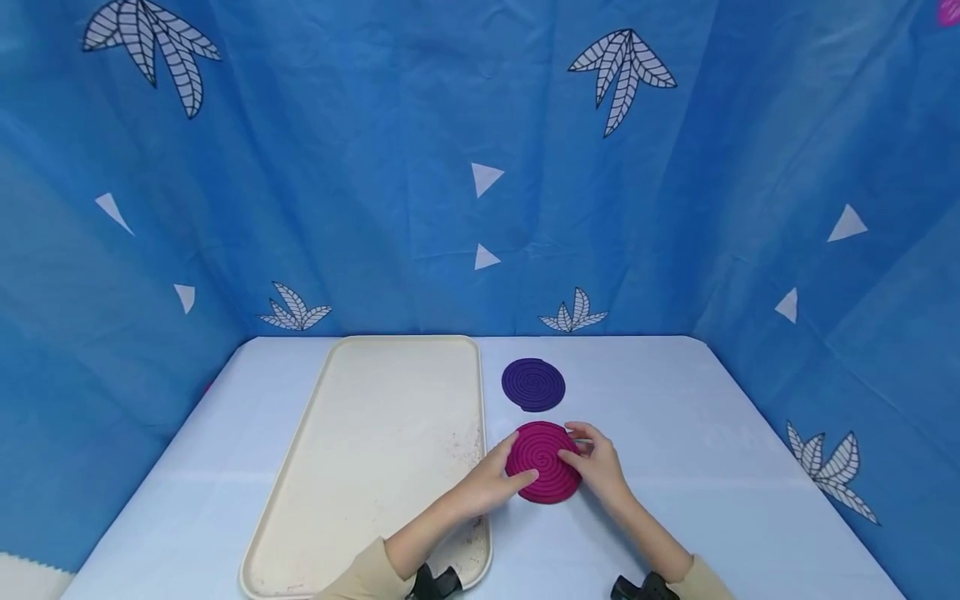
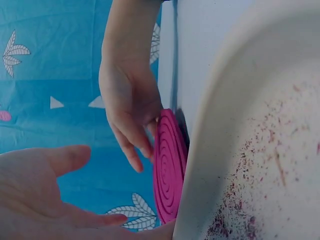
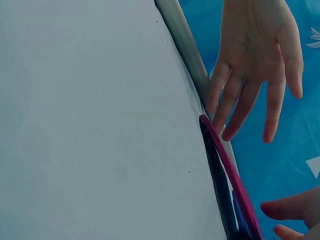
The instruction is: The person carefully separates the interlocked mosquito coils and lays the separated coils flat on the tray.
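Note:
A magenta spiral coaster (image 1: 545,462), a flat round coil, is between both hands on the white tabletop. My right hand (image 1: 597,467) holds its right edge, the thumb over the top and the other fingers at the rim. In the right wrist view the coaster (image 3: 231,170) tilts, raised on the right hand's side with a dark gap below. My left hand (image 1: 487,482) is at the coaster's left side, thumb above it and fingers extended; in the right wrist view the left hand's fingers (image 3: 245,110) look straight near the far edge.
A cream tray (image 1: 390,400) lies left of the coaster, its rim close to the left hand, with reddish specks near its right side. Behind the magenta coaster lies a dark purple spiral coaster (image 1: 533,385). Blue patterned cloth (image 1: 420,167) hangs around the table.

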The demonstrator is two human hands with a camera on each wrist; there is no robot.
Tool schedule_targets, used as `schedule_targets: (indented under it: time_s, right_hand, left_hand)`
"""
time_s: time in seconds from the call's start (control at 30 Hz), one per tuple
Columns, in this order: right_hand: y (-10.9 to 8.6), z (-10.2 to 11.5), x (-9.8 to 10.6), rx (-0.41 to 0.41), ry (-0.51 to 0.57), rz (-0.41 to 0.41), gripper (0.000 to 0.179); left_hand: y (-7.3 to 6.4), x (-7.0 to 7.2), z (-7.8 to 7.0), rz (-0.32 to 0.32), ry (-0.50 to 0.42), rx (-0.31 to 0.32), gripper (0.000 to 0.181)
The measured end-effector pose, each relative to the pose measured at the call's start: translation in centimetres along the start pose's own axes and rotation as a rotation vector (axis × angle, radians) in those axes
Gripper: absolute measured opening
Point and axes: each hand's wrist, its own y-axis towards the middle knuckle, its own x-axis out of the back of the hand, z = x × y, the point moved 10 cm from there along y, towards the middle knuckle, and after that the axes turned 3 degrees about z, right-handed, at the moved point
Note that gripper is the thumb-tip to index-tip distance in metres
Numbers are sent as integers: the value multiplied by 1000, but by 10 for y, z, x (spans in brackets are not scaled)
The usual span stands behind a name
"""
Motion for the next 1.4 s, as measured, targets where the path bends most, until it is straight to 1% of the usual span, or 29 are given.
schedule_targets:
  time_s: [0.07, 0.13, 0.23, 0.33, 0.43, 0.5, 0.57, 0.63, 0.7, 0.77, 0.83, 0.93, 1.0, 1.07, 1.17, 1.23, 1.3, 1.4]
  right_hand:
    - [1, -2, 0, -29, 75, 5, 45]
    - [2, -3, -1, -62, 142, 8, 48]
    - [5, 3, 0, -100, 235, -5, 51]
    - [11, 16, 2, -126, 330, -19, 51]
    - [18, 36, 4, -128, 409, -32, 52]
    - [24, 49, 3, -126, 455, -39, 51]
    - [30, 61, 0, -117, 492, -48, 51]
    - [35, 72, -3, -110, 525, -59, 50]
    - [39, 83, -6, -98, 568, -67, 50]
    - [41, 94, -10, -80, 610, -60, 50]
    - [41, 104, -14, -59, 672, -34, 52]
    - [38, 117, -23, -39, 763, 48, 55]
    - [35, 121, -29, -46, 814, 101, 58]
    - [33, 123, -33, -54, 832, 139, 60]
    - [31, 125, -35, -55, 819, 154, 62]
    - [31, 127, -35, -40, 800, 161, 60]
    - [30, 130, -36, -17, 786, 174, 56]
    - [29, 136, -38, 33, 770, 213, 48]
  left_hand:
    - [0, 3, 0, -20, 0, 3, 68]
    - [0, 8, 0, -53, -11, 7, 65]
    - [2, 20, 3, -123, -32, 8, 62]
    - [4, 40, 1, -213, -49, -13, 60]
    - [6, 63, -6, -305, -70, -34, 57]
    - [8, 77, -10, -340, -122, -38, 57]
    - [11, 89, -13, -358, -210, -36, 59]
    - [13, 100, -18, -370, -301, -54, 62]
    - [13, 111, -23, -392, -364, -76, 65]
    - [12, 122, -27, -431, -400, -92, 65]
    - [9, 133, -30, -468, -418, -102, 61]
    - [3, 143, -33, -512, -445, -120, 50]
    - [-1, 146, -35, -535, -427, -136, 39]
    - [-4, 148, -39, -555, -379, -151, 29]
    - [-6, 147, -44, -568, -234, -159, 21]
    - [-5, 142, -48, -543, -146, -170, 20]
    - [-3, 136, -50, -500, -85, -179, 22]
    - [1, 127, -51, -427, -79, -185, 27]
